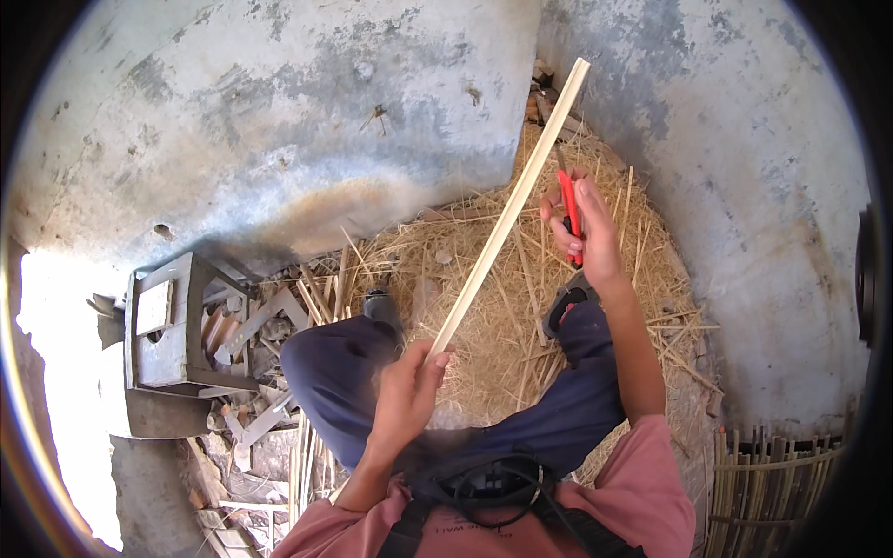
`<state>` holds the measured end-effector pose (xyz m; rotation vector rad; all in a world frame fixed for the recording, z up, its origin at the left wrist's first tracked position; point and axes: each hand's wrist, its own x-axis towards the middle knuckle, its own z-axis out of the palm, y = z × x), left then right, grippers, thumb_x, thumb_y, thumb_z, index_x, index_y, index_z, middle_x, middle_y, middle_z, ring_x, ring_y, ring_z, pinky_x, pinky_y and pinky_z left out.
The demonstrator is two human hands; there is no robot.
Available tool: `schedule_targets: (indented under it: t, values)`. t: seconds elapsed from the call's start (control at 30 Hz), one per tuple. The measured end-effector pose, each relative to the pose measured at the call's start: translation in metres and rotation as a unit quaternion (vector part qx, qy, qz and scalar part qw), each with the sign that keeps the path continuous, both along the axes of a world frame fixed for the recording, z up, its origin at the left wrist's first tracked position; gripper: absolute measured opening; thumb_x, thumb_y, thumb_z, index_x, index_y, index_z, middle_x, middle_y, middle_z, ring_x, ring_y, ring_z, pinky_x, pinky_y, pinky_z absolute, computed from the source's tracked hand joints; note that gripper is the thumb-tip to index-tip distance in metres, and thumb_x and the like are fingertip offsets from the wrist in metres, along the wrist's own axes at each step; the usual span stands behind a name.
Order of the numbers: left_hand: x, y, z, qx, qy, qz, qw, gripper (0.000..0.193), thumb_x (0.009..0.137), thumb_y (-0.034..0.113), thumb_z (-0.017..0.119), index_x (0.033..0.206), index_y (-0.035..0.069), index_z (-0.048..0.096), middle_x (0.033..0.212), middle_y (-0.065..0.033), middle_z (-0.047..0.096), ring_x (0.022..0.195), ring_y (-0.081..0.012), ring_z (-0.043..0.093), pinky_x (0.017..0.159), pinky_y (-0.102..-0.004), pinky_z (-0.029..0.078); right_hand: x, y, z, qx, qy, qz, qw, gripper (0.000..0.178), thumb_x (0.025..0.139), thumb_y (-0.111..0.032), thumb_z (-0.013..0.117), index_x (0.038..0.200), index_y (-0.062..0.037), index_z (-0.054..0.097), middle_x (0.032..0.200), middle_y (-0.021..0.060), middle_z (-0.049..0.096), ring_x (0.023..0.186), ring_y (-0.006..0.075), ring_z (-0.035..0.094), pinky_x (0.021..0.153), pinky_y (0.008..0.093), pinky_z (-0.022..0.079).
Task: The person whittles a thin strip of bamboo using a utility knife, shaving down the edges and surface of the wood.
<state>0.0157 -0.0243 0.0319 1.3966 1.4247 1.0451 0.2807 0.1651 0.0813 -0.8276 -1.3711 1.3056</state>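
My left hand [409,391] is closed round the lower end of a long pale bamboo strip [510,212]. The strip slants up and away to the right, with a lengthwise groove along it. In my right hand [593,225] is a red and black utility knife [570,216], gripped by its handle. Its thin dark blade points up, close beside the strip's right side; I cannot tell whether the two touch. My fingers partly cover the knife handle.
Shavings and thin strips [484,344] cover the floor between my legs. A weathered wooden box [166,325] stands at left, by broken scraps of wood. Plastered walls [372,102] rise ahead and on the right. A woven stick basket [772,484] sits at lower right.
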Motion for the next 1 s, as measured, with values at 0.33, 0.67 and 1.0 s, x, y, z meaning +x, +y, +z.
schedule_targets:
  t: [0.33,0.67,1.0]
  values:
    - [0.003,0.005,-0.016,-0.007,-0.036,0.007,0.999,0.022,0.113,0.016,0.055,0.118,-0.001,0.068,0.071,0.004,0.051,0.064,-0.0031,0.044,0.057,-0.0245,0.036,-0.005,-0.026,-0.02,0.153,-0.569,0.054,0.806,0.032,0.093,-0.023,0.077,0.117,-0.0132,0.058,0.096,0.0133,0.075,0.089,0.0382,0.073,0.075,0.0495,0.054]
    - [-0.005,0.018,-0.045,-0.029,-0.03,0.044,0.998,0.023,0.115,0.016,0.05,0.109,-0.001,0.065,0.07,0.0059,0.046,0.061,-0.0027,0.039,0.055,-0.0231,0.033,0.021,-0.063,0.069,0.153,-0.508,-0.141,0.836,0.029,0.091,-0.022,0.079,0.114,-0.0142,0.062,0.092,0.0119,0.074,0.084,0.033,0.073,0.072,0.0439,0.053]
    - [-0.007,0.012,-0.031,-0.066,-0.139,-0.022,0.988,0.021,0.106,0.022,0.069,0.101,0.004,0.061,0.071,0.0083,0.044,0.061,-0.0012,0.037,0.055,-0.0239,0.031,-0.029,-0.072,-0.018,0.261,-0.323,0.056,0.908,0.031,0.098,-0.031,0.076,0.113,-0.0054,0.069,0.093,0.0118,0.072,0.076,0.0306,0.071,0.067,0.0385,0.056]
